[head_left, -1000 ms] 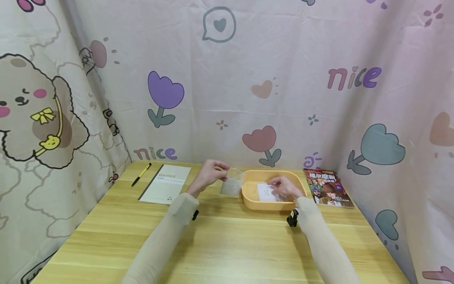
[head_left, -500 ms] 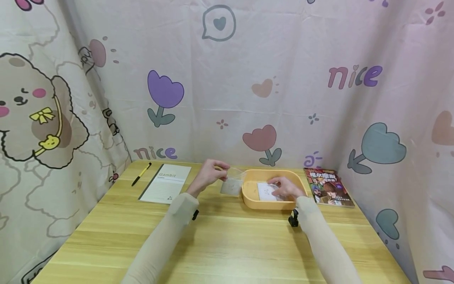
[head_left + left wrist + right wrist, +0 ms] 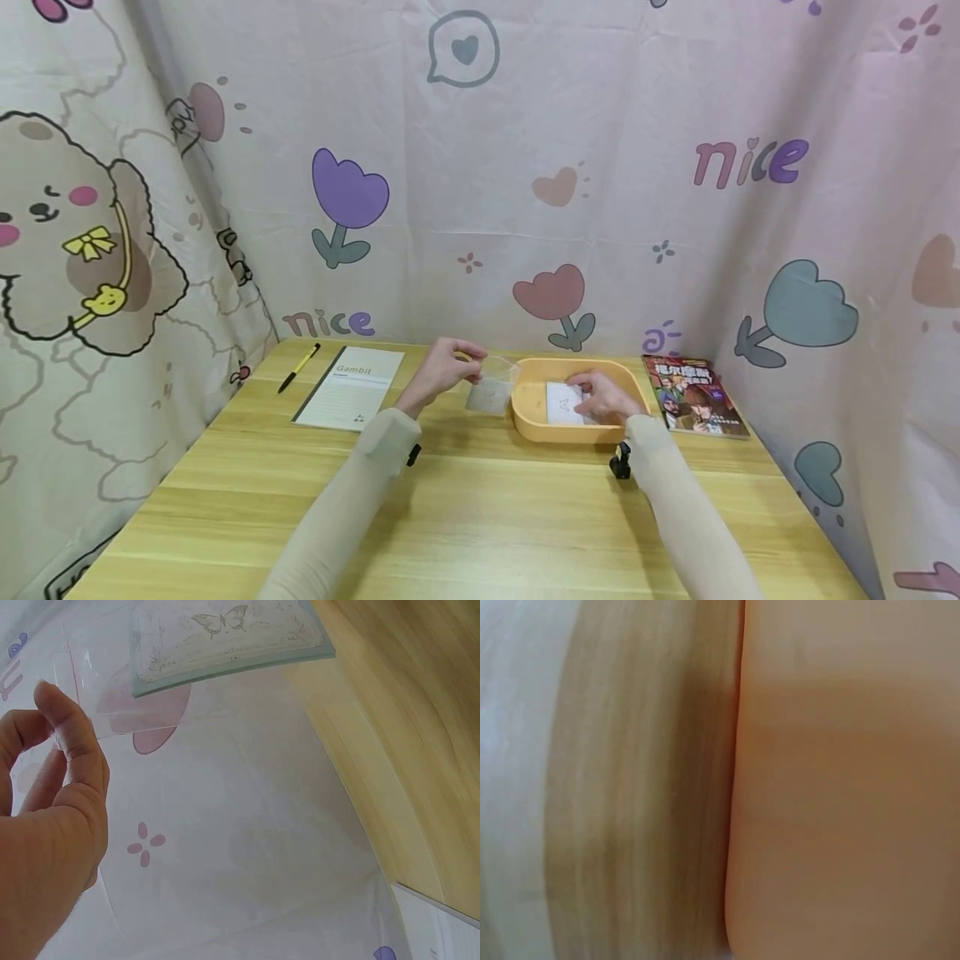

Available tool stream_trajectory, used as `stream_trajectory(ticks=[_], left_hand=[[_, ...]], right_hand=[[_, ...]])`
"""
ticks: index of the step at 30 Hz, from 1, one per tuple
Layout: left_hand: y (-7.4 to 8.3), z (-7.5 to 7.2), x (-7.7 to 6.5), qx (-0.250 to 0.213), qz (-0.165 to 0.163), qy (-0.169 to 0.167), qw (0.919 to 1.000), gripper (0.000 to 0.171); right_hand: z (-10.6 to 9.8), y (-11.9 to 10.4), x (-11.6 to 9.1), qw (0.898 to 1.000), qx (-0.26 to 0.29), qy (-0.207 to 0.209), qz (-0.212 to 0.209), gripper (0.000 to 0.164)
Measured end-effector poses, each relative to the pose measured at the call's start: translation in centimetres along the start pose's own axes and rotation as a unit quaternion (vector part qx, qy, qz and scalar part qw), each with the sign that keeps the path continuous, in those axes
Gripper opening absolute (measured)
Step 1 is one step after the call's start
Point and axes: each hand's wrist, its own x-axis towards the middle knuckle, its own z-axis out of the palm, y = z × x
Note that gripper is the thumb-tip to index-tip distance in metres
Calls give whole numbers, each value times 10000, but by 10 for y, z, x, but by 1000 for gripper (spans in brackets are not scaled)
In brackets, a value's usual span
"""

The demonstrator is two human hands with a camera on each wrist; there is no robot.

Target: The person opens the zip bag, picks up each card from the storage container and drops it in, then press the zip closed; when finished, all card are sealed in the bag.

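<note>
Left of the tray, my left hand point(image 3: 448, 364) pinches the top of a clear plastic bag point(image 3: 90, 675) between thumb and fingers. Inside the bag's lower part, a pale pad point(image 3: 232, 637) with a butterfly print and a greenish edge hangs close over the table. My right hand point(image 3: 609, 397) reaches into the yellow tray point(image 3: 532, 432), its fingers and thumb gripping the right side of a small white pad point(image 3: 564, 405) with faint drawings. That pad's right part is hidden by the hand. The right wrist view shows only the tray's outer wall point(image 3: 847, 810) and wood.
On the wooden table point(image 3: 495, 517), a Gambit notebook point(image 3: 352, 387) lies to the left, with a yellow and black pen point(image 3: 300, 368) beyond it. A comic-style magazine point(image 3: 696, 398) is right of the tray. A printed curtain point(image 3: 480, 208) stands behind the table.
The white pad in the tray has shifted slightly up and to the right with my right fingers. My left hand and the clear bag have stayed put.
</note>
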Motion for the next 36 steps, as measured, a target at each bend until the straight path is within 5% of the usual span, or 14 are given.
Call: stream_trajectory(ticks=[19, 36], left_hand=[[-1, 0, -1, -19, 81, -107, 9999, 24], [0, 0, 0, 10, 75, -153, 9999, 23]], right_hand=[[4, -3, -5, 9997, 19, 207, 124, 64], [3, -10, -7, 9922, -1091, 595, -57, 47]])
